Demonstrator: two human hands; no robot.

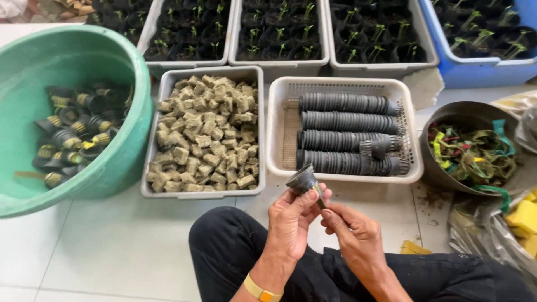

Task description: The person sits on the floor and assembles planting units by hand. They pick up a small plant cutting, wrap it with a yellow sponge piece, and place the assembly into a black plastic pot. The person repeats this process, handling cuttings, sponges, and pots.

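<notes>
Small black net pot (302, 180) pinched in left hand (292, 221), right hand (348, 226) closed at its base. Probably light, thin, flexible plastic; best gripped by the rim.

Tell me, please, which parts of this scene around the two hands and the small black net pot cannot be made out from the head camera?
- Lower stem of the small black net pot, head view: covered by the left hand and right hand.
- Far rows of the black seedling trays, head view: cut off by the top edge.
- Yellow sponge blocks, head view: cut off by the right edge.
</notes>
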